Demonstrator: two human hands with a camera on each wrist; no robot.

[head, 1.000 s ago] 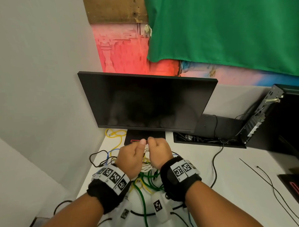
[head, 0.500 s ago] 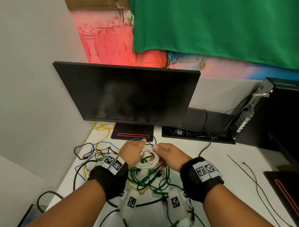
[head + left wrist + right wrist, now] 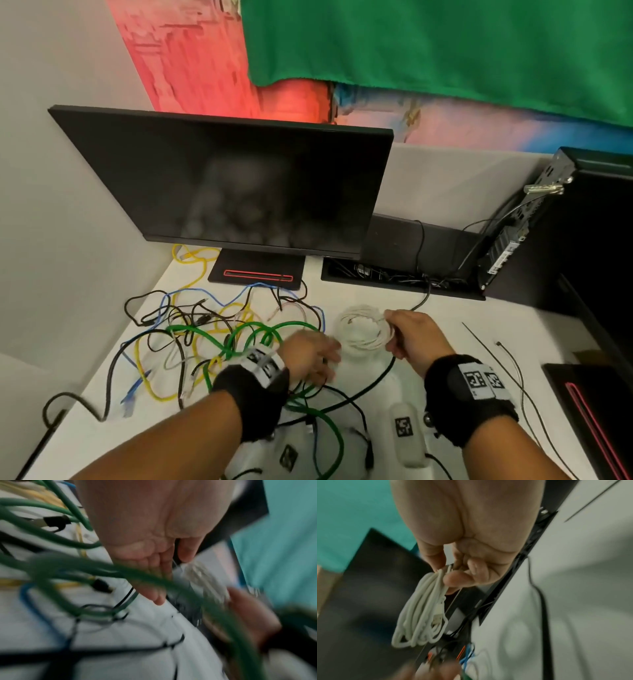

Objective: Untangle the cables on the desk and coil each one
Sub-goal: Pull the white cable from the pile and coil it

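Observation:
A coiled white cable (image 3: 364, 330) hangs just above the white desk (image 3: 428, 329), right of the tangle. My right hand (image 3: 392, 329) pinches its right edge between thumb and fingers; the right wrist view shows the white coil (image 3: 423, 612) dangling from that hand (image 3: 448, 574). My left hand (image 3: 329, 359), blurred, hovers over the green cable (image 3: 239, 339) with straight fingers and holds nothing. In the left wrist view this hand (image 3: 159, 588) sits among green cable loops (image 3: 51, 538). Yellow (image 3: 202, 270), blue (image 3: 191, 294) and black cables (image 3: 147, 308) lie knotted at left.
A dark monitor (image 3: 233, 192) on its stand base (image 3: 257, 274) fills the back. A cable slot (image 3: 394, 277) and a small computer (image 3: 513, 233) sit at the back right. Thin black wires (image 3: 496, 363) lie to the right, near another stand base (image 3: 589, 411).
My right hand has carried the white coil rightward, away from the tangle. My left hand has let go of the coil and dropped over the green cable.

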